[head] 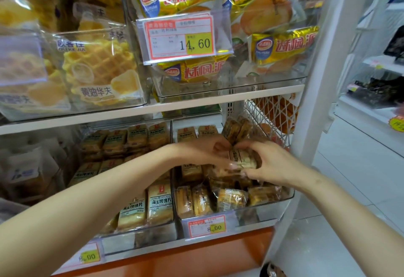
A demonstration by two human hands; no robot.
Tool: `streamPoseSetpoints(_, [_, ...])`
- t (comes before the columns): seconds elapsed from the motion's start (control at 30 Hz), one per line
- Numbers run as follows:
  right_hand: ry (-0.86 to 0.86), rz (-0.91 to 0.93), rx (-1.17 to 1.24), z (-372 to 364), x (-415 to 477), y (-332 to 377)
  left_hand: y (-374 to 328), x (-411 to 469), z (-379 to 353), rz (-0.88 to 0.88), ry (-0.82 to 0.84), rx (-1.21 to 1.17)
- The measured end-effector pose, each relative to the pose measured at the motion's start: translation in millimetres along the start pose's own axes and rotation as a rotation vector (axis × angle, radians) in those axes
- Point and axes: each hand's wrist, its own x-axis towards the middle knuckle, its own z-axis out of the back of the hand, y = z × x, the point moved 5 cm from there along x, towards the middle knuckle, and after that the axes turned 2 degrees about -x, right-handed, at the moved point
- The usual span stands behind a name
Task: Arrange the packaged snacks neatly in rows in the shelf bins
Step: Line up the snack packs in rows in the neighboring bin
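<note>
A snack packet (241,159) is held above the middle of the lower right bin (291,195), between both hands. The left hand (201,148) is closed on its nine o'clock end, and the fingers (254,145) of the right hand (271,165) are curled over its top and three o'clock side, so both sets of fingers are clamped on the wrapper.

The packet is judged to be light, with a thin, slippery, crinkling film round brittle baked slices. It would best be taken by its two short ends or its flat faces, with little squeeze, so that the contents are not crushed and the seam is not torn.

Below it, at six o'clock, loose packets (231,199) lie tilted and overlapping in the same bin, and room would have to be made among them before a row could be set. At nine o'clock the neighbouring bin (173,222) is seen with its packets already in rows.

At twelve o'clock the upper shelf (153,110) overhangs, so headroom for lifting is limited. A white lattice panel (270,110) stands close at one o'clock, and the bin's clear wall closes off three o'clock. A price tag (207,226) hangs on the front at six o'clock.
</note>
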Motion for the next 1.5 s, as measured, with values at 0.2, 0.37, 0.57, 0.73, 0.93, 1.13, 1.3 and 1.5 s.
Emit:
streamPoseSetpoints(0.2, [-0.095,-0.05,0.156,-3.9,8.0,22.3,7.6,-10.2,33.7,-0.092,-0.155,0.545])
streamPoseSetpoints(0.37, [-0.165,-0.049,0.155,1.3,8.9,14.9,53.4,1.8,43.0,-0.009,0.017,0.673])
streamPoseSetpoints(0.57, [-0.157,-0.071,0.171,-1.0,8.0,3.0,60.7,13.7,38.0,0.048,0.137,0.889])
streamPoseSetpoints(0.73, [-0.141,-0.084,0.157,-2.8,9.2,-1.2,62.2,15.2,29.9,0.097,0.164,0.74])
streamPoseSetpoints(0.93, [-0.119,-0.089,0.156,-5.3,8.8,-4.5,78.7,19.5,7.3,0.118,0.155,0.732])
streamPoseSetpoints(1.13, [-0.102,-0.095,0.148,-7.8,9.2,-7.3,76.2,9.8,15.4,0.103,0.138,0.787])
streamPoseSetpoints(1.3, [-0.143,-0.114,0.159,-7.9,10.3,-12.0,55.2,-13.7,26.6,0.113,-0.114,0.509])
streamPoseSetpoints(1.5, [-0.17,-0.185,0.195,-14.2,9.6,-13.1,49.5,-58.6,27.1,0.069,-0.723,0.082])
